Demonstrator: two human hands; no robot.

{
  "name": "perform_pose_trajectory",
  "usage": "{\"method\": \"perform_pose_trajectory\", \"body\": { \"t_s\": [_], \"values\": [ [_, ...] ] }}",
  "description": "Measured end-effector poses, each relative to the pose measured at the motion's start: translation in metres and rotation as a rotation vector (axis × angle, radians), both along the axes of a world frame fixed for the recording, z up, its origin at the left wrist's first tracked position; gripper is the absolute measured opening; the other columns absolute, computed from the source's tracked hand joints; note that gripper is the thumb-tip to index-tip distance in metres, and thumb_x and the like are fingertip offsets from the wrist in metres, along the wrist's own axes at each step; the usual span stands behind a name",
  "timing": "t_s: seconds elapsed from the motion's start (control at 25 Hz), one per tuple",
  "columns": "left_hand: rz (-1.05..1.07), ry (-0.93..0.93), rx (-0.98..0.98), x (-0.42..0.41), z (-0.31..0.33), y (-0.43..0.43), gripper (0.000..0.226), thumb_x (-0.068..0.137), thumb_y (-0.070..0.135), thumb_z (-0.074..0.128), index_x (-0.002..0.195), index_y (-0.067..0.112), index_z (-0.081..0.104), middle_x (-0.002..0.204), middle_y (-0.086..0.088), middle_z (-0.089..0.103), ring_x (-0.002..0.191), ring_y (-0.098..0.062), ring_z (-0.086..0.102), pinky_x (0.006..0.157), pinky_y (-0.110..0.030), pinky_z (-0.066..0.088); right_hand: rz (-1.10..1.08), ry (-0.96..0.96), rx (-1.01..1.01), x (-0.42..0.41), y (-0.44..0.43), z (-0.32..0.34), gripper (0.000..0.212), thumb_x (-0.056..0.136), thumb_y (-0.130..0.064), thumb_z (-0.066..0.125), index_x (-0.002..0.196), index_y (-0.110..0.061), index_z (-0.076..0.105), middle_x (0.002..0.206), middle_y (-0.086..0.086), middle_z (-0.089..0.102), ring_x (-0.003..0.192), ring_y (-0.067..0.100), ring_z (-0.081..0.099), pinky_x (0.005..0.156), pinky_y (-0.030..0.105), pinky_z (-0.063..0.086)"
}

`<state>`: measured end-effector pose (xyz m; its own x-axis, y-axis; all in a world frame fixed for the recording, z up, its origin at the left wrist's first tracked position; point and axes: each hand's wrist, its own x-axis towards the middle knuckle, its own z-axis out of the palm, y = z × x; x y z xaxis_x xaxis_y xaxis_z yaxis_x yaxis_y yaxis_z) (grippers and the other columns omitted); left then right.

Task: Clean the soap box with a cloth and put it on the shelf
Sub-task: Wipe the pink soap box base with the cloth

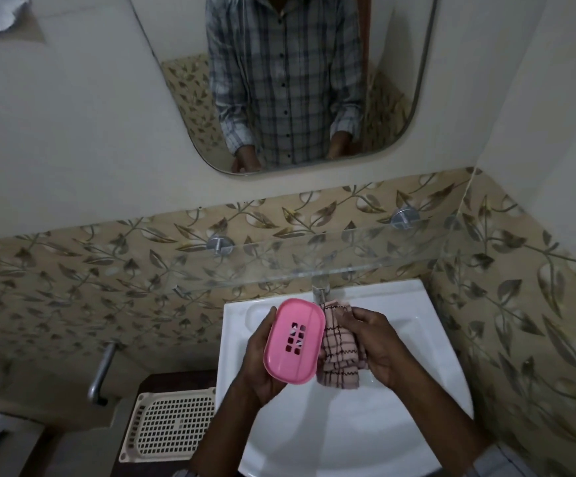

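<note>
A pink plastic soap box [295, 342] with a grid of drain holes is held over the white basin, its underside facing me. My left hand [262, 366] grips it from the left and below. A pink checked cloth [340, 352] is bunched against the box's right edge, with my right hand [379, 346] closed around it. A clear glass shelf [331, 256] on two round metal brackets runs along the tiled wall just above the basin, with nothing on it.
The white washbasin [427, 339] fills the lower middle, with a chrome tap [321, 290] at its back under the shelf. A cream perforated tray [173, 425] lies lower left beside a metal handle [102, 373]. A mirror [290, 80] hangs above.
</note>
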<state>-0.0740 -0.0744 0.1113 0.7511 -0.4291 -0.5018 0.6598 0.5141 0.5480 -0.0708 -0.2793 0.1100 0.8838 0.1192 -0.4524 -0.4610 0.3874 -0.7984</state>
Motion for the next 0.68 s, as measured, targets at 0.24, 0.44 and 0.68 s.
{"method": "perform_pose_trajectory", "body": {
  "t_s": [0.24,0.44,0.68],
  "values": [
    [0.1,0.053,-0.088,-0.006,-0.008,-0.002,0.069,0.093,0.052,0.045,0.141,0.003,0.052,0.117,-0.024,0.065,0.094,-0.037,0.066,0.075,-0.046,0.061,0.066,0.053,0.276,-0.012,-0.003,-0.002,0.038,0.091,-0.026,0.063,0.107,0.009,0.067,0.074,0.024,0.071,0.046,0.024,0.064,0.037,0.023,0.049],
    [0.16,0.093,-0.14,-0.013,-0.01,-0.012,0.081,0.09,0.055,0.047,0.147,-0.001,0.041,0.128,-0.029,0.052,0.097,-0.039,0.06,0.082,-0.048,0.058,-0.21,-0.16,-0.064,-0.016,0.012,0.002,0.019,0.096,-0.02,0.062,0.105,-0.006,0.071,0.083,0.026,0.074,0.065,0.038,0.072,0.051,0.033,0.059],
    [0.177,0.13,-0.183,-0.01,-0.003,-0.008,0.062,0.087,0.041,0.063,0.132,0.0,0.056,0.118,-0.025,0.062,0.101,-0.038,0.06,0.094,-0.05,0.051,0.419,-0.656,-0.864,-0.034,0.011,-0.003,0.101,0.058,-0.072,0.076,0.146,-0.042,0.037,0.139,-0.022,0.041,0.122,-0.004,0.046,0.099,0.01,0.04]
  ]
}}
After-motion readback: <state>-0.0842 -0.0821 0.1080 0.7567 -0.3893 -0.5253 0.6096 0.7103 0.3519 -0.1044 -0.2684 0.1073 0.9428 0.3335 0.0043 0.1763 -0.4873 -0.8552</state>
